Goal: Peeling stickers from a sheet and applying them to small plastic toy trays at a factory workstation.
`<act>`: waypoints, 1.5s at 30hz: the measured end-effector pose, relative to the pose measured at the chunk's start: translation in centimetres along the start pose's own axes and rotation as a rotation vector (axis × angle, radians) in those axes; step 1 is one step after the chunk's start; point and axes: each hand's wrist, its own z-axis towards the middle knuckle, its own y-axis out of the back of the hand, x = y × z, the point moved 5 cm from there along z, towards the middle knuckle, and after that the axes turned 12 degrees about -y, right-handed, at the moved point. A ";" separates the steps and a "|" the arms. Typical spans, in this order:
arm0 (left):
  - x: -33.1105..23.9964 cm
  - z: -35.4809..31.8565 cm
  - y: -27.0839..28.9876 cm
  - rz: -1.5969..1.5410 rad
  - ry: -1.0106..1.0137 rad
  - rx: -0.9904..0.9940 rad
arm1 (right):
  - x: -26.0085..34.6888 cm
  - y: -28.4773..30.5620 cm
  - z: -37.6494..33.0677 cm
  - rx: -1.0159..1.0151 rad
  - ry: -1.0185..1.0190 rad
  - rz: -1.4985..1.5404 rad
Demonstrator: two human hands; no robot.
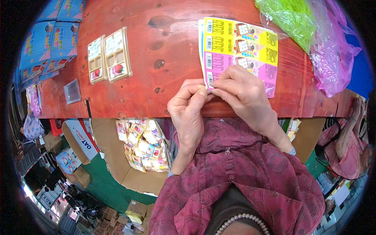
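A stack of label sheets (256, 30), printed in yellow and pink bands, lies on the red wooden table (172, 51) in front of me. Both hands meet at the near left corner of the top sheet. My left hand (189, 103) pinches that corner between thumb and forefinger. Closed fingertips of my right hand (244, 88) press on the same corner, and its palm covers part of the pink labels. The edge between the fingertips is mostly hidden. To the left lie two beige compartment trays (116, 55) holding white pieces and strawberry-picture packs.
Blue printed boxes (37, 43) are stacked at the far left, with a small clear plastic case (72, 91) nearer. Green plastic (291, 19) and pink plastic bags (333, 62) lie far right. Below the table edge, a cardboard box (113, 164) holds many small packs. Another person (346, 145) is at right.
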 end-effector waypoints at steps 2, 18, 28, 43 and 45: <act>0.2 0.0 0.2 -0.017 0.007 -0.001 | 0.4 -0.1 -0.3 -0.022 0.007 -0.074; 0.1 -0.2 0.4 0.127 -0.129 0.019 | 1.0 -0.1 -0.3 0.038 0.068 -0.173; 1.3 0.5 0.0 -0.380 0.054 0.046 | 0.4 0.6 -0.3 -0.044 -0.043 0.014; 2.6 1.0 0.0 -0.395 0.029 0.077 | -1.5 0.4 0.3 -0.114 -0.073 -0.016; 2.7 1.0 0.2 -0.398 0.038 0.032 | -1.6 0.5 0.2 -0.120 -0.076 -0.010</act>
